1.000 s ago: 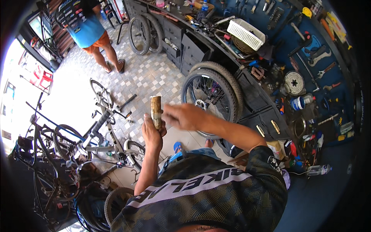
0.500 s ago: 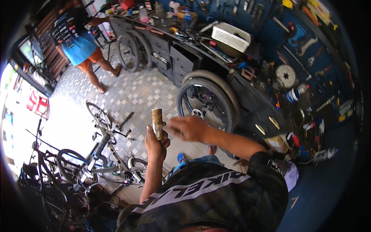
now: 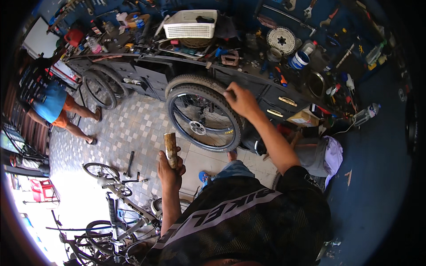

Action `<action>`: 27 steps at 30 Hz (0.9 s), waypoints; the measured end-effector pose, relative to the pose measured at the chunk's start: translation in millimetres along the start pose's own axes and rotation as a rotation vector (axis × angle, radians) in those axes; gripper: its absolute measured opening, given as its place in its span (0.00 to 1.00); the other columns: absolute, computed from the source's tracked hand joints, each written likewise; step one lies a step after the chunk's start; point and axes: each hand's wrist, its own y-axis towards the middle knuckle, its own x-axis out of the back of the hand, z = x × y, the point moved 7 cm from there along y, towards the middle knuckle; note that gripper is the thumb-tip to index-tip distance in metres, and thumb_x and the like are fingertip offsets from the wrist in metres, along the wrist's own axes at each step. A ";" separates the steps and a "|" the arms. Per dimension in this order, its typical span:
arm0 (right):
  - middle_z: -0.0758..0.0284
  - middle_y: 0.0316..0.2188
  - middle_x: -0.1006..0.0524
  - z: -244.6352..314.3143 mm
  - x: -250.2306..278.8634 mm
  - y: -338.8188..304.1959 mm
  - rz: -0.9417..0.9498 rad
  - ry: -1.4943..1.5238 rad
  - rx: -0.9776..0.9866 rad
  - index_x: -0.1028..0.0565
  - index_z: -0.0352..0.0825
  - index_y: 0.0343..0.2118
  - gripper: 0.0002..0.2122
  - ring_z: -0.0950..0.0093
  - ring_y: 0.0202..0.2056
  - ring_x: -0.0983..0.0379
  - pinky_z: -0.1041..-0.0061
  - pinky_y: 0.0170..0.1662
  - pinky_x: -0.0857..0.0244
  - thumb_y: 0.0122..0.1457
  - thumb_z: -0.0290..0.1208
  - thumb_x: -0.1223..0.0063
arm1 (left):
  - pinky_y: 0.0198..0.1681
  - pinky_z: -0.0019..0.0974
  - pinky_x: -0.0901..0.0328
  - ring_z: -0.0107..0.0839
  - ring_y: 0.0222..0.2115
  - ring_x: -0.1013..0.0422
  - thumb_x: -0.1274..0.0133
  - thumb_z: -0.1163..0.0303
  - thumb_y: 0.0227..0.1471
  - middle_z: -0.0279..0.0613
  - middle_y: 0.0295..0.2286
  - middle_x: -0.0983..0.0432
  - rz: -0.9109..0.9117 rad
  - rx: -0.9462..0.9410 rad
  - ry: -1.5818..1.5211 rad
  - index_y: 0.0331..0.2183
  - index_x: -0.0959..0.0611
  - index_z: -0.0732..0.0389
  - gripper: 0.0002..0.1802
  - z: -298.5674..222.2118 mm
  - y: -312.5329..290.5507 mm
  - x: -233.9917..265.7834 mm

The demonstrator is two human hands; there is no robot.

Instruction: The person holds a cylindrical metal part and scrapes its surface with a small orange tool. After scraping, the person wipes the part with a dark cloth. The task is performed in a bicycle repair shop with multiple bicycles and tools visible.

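Observation:
My left hand (image 3: 171,172) is wrapped round a short, brown-stained metal tube (image 3: 170,148) and holds it nearly upright, its top end standing above the fingers. My right hand (image 3: 242,102) is raised to the right, its fingers curled together; whether anything small is between them is hidden. In the picture it overlaps the edge of a bicycle wheel (image 3: 183,95) that leans with another tyre against the workbench; I cannot tell if they touch.
A dark workbench (image 3: 146,58) with drawers runs across the far side, crowded with tools, a white basket (image 3: 191,31) and a blue-white tub (image 3: 299,60). Bicycles (image 3: 128,201) stand at lower left. Another person (image 3: 53,97) walks at far left. A grey bin-like thing (image 3: 310,155) is right.
My right hand has moved away from the tube, up and right toward the workbench. My left hand keeps the tube. The view has turned right.

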 end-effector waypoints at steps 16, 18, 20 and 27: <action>0.60 0.37 0.16 -260.6 51.1 109.8 0.002 -0.502 0.150 0.16 0.40 0.41 0.11 0.53 0.43 0.22 0.53 0.48 0.29 0.56 0.35 0.29 | 0.23 0.28 0.38 0.23 0.22 0.32 0.52 0.45 0.74 0.36 0.28 0.24 0.053 0.065 0.037 0.50 0.21 0.61 0.27 41.8 86.6 -144.0; 0.56 0.39 0.17 -266.0 71.8 111.6 -0.123 -0.396 0.077 0.17 0.36 0.41 0.11 0.50 0.45 0.22 0.52 0.50 0.29 0.59 0.35 0.30 | 0.25 0.29 0.37 0.23 0.24 0.32 0.49 0.45 0.73 0.36 0.30 0.26 0.012 0.057 0.060 0.52 0.21 0.62 0.27 38.9 85.7 -156.1; 0.54 0.40 0.17 -303.5 96.6 106.3 -0.255 -0.378 -0.097 0.17 0.33 0.42 0.13 0.48 0.46 0.21 0.52 0.50 0.28 0.61 0.38 0.32 | 0.27 0.30 0.36 0.23 0.26 0.31 0.48 0.46 0.72 0.37 0.33 0.25 -0.037 0.027 0.057 0.52 0.22 0.62 0.27 35.8 86.5 -161.7; 0.49 0.44 0.16 -385.0 121.5 93.4 -0.075 -0.261 -0.475 0.20 0.28 0.45 0.24 0.48 0.48 0.19 0.53 0.53 0.28 0.58 0.45 0.29 | 0.37 0.33 0.29 0.26 0.35 0.26 0.40 0.45 0.67 0.40 0.42 0.22 -0.206 -0.020 0.068 0.63 0.24 0.68 0.39 42.1 108.1 -146.9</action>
